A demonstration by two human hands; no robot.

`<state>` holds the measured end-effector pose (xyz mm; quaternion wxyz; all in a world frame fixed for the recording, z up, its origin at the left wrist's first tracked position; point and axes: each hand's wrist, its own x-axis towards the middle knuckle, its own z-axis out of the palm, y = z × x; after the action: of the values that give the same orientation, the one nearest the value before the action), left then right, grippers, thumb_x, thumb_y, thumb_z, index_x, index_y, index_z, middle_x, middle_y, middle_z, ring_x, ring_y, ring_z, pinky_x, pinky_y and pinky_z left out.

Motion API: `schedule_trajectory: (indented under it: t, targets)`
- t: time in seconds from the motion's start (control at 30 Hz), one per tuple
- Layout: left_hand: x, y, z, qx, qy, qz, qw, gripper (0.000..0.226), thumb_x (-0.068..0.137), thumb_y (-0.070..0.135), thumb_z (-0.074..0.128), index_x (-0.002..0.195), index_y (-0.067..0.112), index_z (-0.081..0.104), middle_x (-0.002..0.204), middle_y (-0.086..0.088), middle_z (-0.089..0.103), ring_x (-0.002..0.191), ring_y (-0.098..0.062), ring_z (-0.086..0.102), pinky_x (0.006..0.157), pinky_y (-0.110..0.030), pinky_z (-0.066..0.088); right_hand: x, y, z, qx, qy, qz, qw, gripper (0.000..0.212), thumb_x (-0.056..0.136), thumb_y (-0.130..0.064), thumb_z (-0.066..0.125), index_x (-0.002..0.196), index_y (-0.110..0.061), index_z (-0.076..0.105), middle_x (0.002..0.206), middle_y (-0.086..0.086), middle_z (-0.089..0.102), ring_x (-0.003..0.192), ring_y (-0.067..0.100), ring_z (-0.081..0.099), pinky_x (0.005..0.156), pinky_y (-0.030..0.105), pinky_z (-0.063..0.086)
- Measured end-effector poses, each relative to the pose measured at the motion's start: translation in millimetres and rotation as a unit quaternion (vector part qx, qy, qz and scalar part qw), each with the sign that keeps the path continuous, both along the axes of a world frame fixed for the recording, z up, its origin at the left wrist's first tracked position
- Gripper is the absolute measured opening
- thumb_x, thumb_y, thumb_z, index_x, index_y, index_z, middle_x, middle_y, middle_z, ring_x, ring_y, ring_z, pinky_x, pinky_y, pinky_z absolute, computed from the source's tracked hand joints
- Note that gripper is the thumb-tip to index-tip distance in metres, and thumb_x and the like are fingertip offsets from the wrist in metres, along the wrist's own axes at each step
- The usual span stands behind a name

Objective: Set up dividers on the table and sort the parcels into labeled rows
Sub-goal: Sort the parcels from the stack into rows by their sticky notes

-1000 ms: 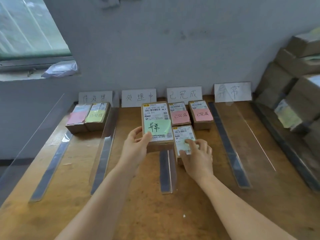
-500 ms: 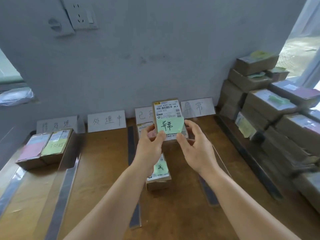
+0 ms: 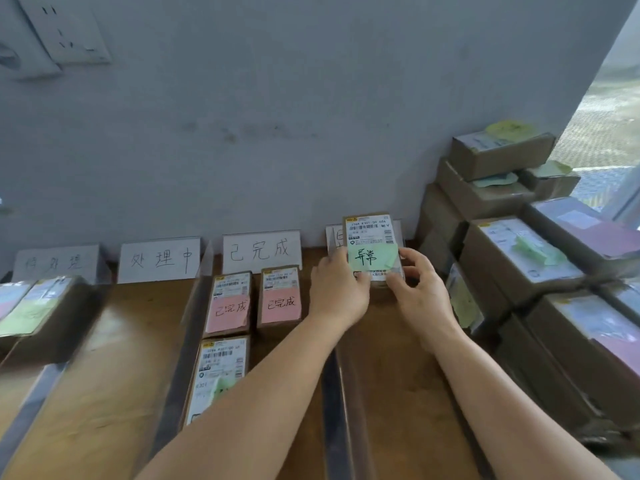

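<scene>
A small cardboard parcel with a green note (image 3: 372,249) is held at the far end of the rightmost row, in front of the row's label card, which it mostly hides. My left hand (image 3: 337,289) grips its left edge and my right hand (image 3: 417,289) grips its right edge. Two parcels with pink notes (image 3: 254,303) lie side by side in the third row below its label card (image 3: 261,252). A third parcel with a green note (image 3: 220,374) lies nearer me in the same row. Clear dividers (image 3: 334,403) separate the rows on the wooden table (image 3: 100,393).
Several cardboard parcels (image 3: 540,271) are stacked in a pile at the right against the wall. Two parcels (image 3: 34,306) sit in the leftmost row. The second row's label card (image 3: 159,259) stands at the wall. A wall socket (image 3: 65,32) is at upper left.
Both hands have carried the green-note parcel rightward from the middle rows into the rightmost row. The right hand left the other green-note parcel and took hold of this one. The view swung right.
</scene>
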<state>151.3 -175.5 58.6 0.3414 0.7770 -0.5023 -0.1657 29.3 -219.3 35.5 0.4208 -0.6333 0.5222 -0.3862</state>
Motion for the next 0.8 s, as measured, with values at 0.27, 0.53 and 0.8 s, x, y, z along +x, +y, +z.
schedule_trajectory:
  t: [0.27, 0.53, 0.8]
  targets:
    - [-42, -45, -25, 0.255, -0.169, -0.098, 0.947, 0.061, 0.090, 0.013, 0.061, 0.144, 0.011, 0.034, 0.137, -0.016, 0.038, 0.122, -0.030, 0.040, 0.093, -0.037, 0.045, -14, -51, -53, 0.103, 0.012, -0.013, 0.994, 0.045, 0.093, -0.024, 0.057, 0.135, -0.033, 0.043, 0.120, 0.001, 0.058, 0.089, 0.009, 0.056, 0.066, 0.027, 0.047]
    - [-62, -57, -67, 0.379, -0.224, -0.144, 0.886, 0.082, 0.082, 0.009, 0.068, 0.149, 0.003, 0.021, 0.147, -0.020, 0.028, 0.132, -0.036, 0.032, 0.108, -0.044, 0.032, -17, -61, -95, 0.148, 0.068, 0.048, 0.986, 0.045, 0.093, -0.024, 0.057, 0.135, -0.030, 0.044, 0.130, -0.001, 0.056, 0.103, 0.011, 0.052, 0.077, 0.030, 0.049]
    - [-62, -62, -75, 0.427, -0.260, -0.129, 0.856, 0.091, 0.083, 0.007, 0.065, 0.152, 0.001, 0.005, 0.157, -0.021, 0.010, 0.140, -0.039, 0.021, 0.113, -0.047, 0.022, -14, -65, -99, 0.162, 0.109, 0.119, 0.974, 0.041, 0.097, -0.026, 0.050, 0.136, -0.033, 0.043, 0.137, -0.005, 0.053, 0.121, 0.016, 0.052, 0.092, 0.033, 0.047]
